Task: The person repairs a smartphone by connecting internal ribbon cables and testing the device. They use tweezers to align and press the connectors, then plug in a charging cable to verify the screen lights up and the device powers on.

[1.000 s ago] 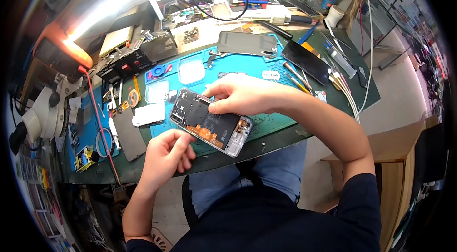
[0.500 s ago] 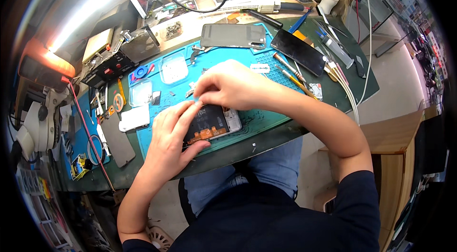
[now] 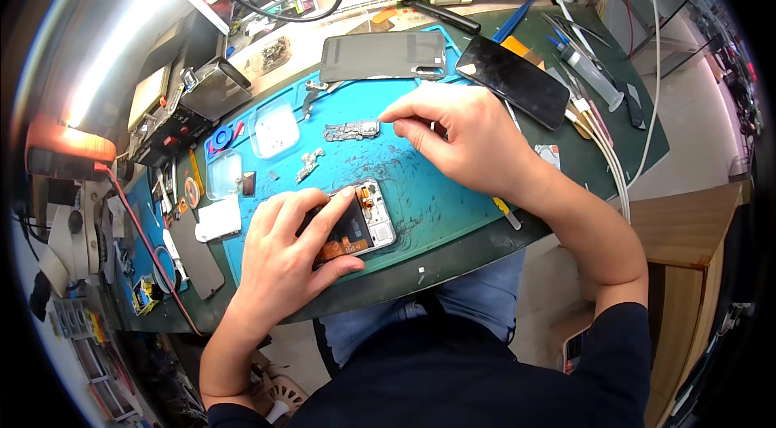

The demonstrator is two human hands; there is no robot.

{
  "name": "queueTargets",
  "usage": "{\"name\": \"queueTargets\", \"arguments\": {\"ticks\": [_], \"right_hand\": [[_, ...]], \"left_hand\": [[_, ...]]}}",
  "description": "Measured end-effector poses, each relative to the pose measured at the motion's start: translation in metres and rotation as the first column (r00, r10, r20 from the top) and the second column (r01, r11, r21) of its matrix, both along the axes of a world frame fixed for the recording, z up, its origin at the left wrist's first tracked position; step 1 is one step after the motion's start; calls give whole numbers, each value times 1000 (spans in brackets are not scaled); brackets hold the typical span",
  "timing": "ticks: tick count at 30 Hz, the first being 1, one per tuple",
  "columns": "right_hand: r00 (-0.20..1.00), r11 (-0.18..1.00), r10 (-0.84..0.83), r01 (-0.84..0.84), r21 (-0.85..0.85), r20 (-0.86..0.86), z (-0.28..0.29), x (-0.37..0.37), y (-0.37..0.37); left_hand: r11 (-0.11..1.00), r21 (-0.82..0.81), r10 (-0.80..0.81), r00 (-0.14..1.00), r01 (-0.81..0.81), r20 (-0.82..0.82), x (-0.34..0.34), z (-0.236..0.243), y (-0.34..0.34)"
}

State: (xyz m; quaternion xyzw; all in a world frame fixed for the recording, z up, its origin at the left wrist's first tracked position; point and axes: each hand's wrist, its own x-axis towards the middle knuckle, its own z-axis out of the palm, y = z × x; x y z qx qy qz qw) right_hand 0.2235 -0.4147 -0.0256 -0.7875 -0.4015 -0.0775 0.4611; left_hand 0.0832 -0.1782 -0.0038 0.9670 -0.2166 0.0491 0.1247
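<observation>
An opened phone [image 3: 365, 222] with bare internals lies on the blue work mat [image 3: 428, 193] near the front edge. My left hand [image 3: 291, 254] rests over its left half, fingers pressing it down. My right hand [image 3: 461, 137] is farther back on the mat, thumb and forefinger pinched at the right end of a small grey metal part [image 3: 352, 130]. Whether that part is lifted off the mat I cannot tell. Another small metal piece [image 3: 309, 164] lies just left of it.
A grey phone back cover [image 3: 381, 56] and a black phone [image 3: 512, 80] lie at the back. Two clear parts trays [image 3: 275, 127] sit at the mat's left. A microscope [image 3: 69, 234] stands far left; tweezers, tools and cables crowd the right side.
My right hand has left the phone and reached back to the small metal part. My left hand has come onto the phone and holds it down.
</observation>
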Motion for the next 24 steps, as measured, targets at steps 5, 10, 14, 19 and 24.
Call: {"name": "queueTargets", "arguments": {"ticks": [5,10,14,19,24], "right_hand": [[991,999,23,-20,-26,133,-3,-7,-1],[966,978,155,-120,-171,207,-7,-16,-4],[960,968,197,-156,-199,202,-12,-17,-7],[967,930,-22,113,-351,252,12,-21,-31],[964,845,-100,214,-490,248,10,-44,-40]], "left_hand": [[997,82,-12,999,8,49,2,-3,0],[997,83,-10,1000,9,15,8,-2,0],[994,95,-48,998,51,-35,16,0,2],[995,94,-35,996,42,-78,16,1,4],[995,75,-53,996,59,-78,20,0,5]]}}
